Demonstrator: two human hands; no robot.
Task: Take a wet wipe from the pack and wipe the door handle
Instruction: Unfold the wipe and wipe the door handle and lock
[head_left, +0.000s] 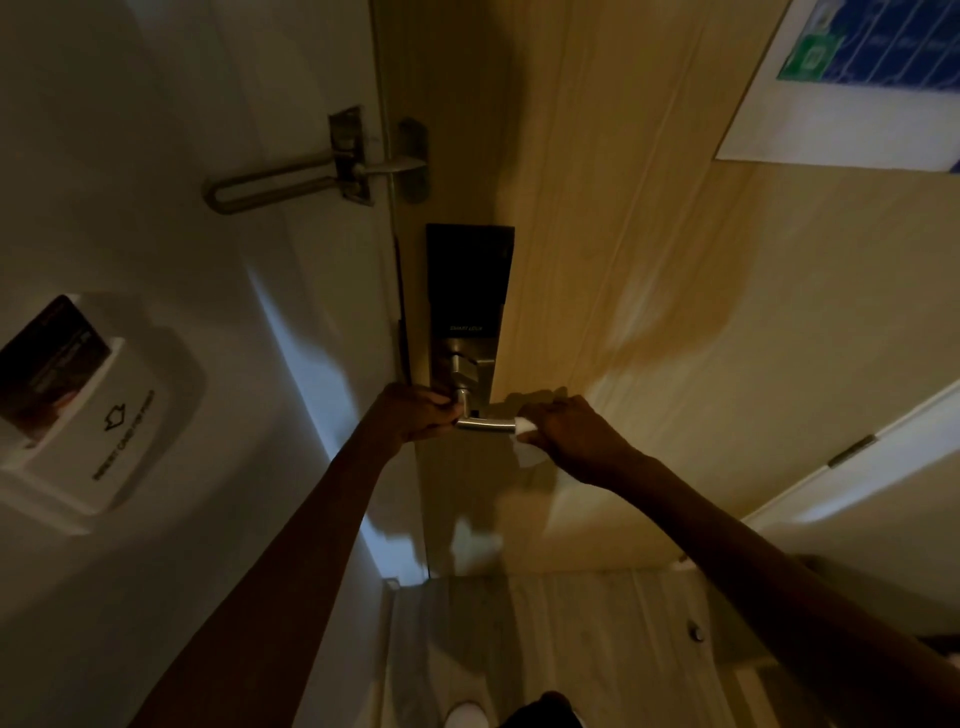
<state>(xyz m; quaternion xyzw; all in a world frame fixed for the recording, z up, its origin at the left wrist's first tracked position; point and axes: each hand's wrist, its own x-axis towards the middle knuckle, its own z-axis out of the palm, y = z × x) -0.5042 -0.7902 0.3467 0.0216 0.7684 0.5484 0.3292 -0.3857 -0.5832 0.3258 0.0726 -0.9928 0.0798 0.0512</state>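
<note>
Dim doorway, seen from above. Left hand (415, 413) curled around the pivot end of the door handle (485, 423), fingers closed on it hard against the dark lock plate (470, 301). Right hand (566, 434) at the handle's free tip, fingers pinched shut on a white wet wipe (525, 435) (bunched against the metal, a loose corner hanging below). Bare steel showing between the two hands. Door (649, 312) in pale wood, its edge just left of the lock plate, close to the white wall (182, 208). Swing-bar latch (322, 166) higher up, bridging wall and door. Key-card holder (88, 415) on the wall, well apart to the left. Floor (545, 649) open below both arms; a shoe toe (467, 714) at the bottom edge. Pack not visible.
</note>
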